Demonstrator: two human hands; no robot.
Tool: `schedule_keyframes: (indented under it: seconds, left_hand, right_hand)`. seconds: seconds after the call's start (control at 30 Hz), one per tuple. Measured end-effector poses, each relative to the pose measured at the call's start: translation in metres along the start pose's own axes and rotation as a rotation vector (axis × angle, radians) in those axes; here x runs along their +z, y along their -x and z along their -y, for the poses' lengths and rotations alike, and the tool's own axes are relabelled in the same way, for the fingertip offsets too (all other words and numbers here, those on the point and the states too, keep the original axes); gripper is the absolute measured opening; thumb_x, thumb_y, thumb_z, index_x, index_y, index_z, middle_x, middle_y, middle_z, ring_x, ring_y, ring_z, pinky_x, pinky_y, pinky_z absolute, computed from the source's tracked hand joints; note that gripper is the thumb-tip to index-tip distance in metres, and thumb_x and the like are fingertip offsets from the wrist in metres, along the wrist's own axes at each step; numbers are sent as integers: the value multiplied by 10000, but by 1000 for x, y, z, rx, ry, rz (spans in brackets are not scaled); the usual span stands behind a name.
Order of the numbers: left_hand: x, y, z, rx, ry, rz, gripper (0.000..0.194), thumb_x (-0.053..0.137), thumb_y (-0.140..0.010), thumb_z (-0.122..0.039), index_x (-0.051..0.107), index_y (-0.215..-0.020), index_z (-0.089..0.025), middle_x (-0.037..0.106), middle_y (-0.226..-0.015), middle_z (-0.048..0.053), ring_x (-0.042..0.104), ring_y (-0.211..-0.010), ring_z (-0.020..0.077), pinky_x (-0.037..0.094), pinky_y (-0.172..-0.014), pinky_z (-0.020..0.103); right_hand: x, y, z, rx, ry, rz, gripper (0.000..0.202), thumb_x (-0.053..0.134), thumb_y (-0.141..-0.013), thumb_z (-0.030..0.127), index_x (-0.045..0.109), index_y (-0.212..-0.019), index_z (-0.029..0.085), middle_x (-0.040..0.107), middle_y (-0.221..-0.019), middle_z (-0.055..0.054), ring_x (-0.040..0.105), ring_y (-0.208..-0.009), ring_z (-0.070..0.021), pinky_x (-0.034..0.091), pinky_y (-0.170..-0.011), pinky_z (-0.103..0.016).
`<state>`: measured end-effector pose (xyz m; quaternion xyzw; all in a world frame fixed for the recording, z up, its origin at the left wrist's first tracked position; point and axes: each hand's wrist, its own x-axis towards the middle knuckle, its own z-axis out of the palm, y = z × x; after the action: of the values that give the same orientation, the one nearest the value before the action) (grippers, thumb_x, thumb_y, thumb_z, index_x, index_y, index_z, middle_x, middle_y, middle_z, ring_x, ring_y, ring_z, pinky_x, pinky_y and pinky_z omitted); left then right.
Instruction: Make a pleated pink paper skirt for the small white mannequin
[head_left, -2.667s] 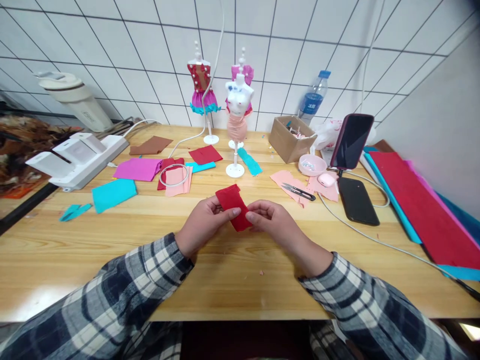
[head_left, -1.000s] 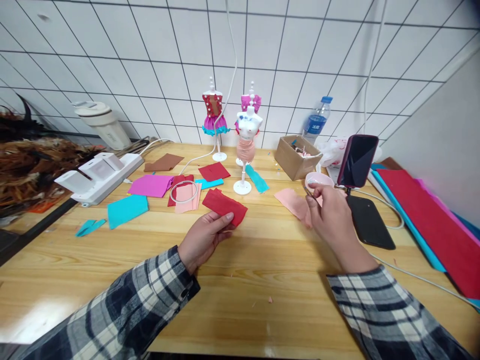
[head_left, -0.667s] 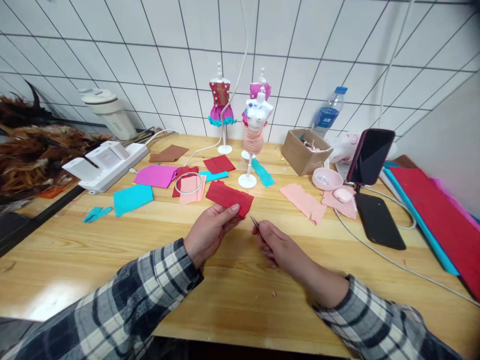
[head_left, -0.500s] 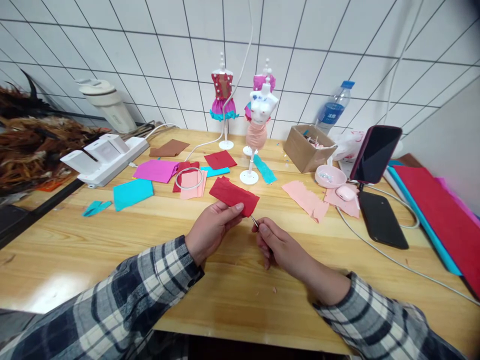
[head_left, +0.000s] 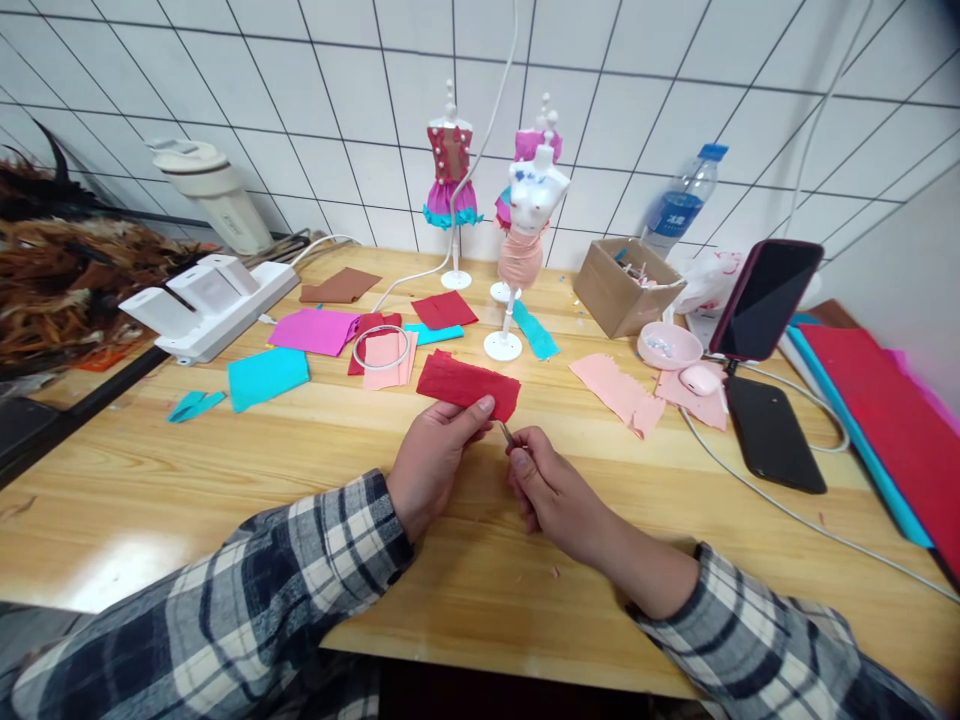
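A dark red strip of crepe-like material (head_left: 466, 383) is pinched between the thumb and fingers of my left hand (head_left: 435, 455). My right hand (head_left: 551, 490) is closed around a slim metal tool (head_left: 508, 434), whose tip points at the strip's lower edge near my left fingertips. Most of the tool is hidden in my fingers, so its kind is unclear. Just beyond the strip stands a small white dress form (head_left: 537, 190) with a pink wrapped skirt (head_left: 520, 260). Another form behind it wears a red and brown top (head_left: 450, 152) over a magenta skirt with a turquoise hem.
Turquoise (head_left: 268, 378), magenta (head_left: 315, 331) and pink (head_left: 616, 392) pieces lie around the wooden table (head_left: 300, 500). A cardboard box (head_left: 619, 300), a pink bowl (head_left: 670, 345) and phones (head_left: 775, 435) are on the right. A power strip (head_left: 225, 318) and cup (head_left: 217, 195) stand left.
The view has shifted slightly. The red strip has turned a little flatter in my left hand, and the tool in my right hand has tilted slightly. Both hands keep their hold.
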<state>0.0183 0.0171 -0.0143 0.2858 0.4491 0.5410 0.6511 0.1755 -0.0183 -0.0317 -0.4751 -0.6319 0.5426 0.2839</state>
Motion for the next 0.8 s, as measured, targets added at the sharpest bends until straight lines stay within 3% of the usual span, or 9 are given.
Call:
schedule_keyframes:
  seconds: [0.33,0.67,0.8]
  left_hand:
    - [1,0,0,-4,-30,53,279,862,-654,-365,739,-780,-149,716,-748,2,588,-722,112,463,-763,251]
    - [3,2,2,34,-43,16,282,859,-661,-383,735,-741,-142,732,-730,13,609,-719,114,464,-748,242]
    - [8,6,3,-27,45,27,279,874,-645,-360,728,-741,-143,733,-742,9,633,-729,110,482,-759,238]
  right_hand:
    - [3,0,8,24,-113,-17,267,306,-1016,518,346,-980,257,441,-663,80,425,-447,-95,418,-387,-215]
    - [7,-3,7,0,-143,-31,286,314,-1011,532,344,-959,253,463,-680,80,421,-429,-87,377,-371,-211]
    - [7,-4,9,-37,-155,-42,270,315,-1015,509,340,-963,245,481,-688,75,449,-447,-89,391,-410,-223]
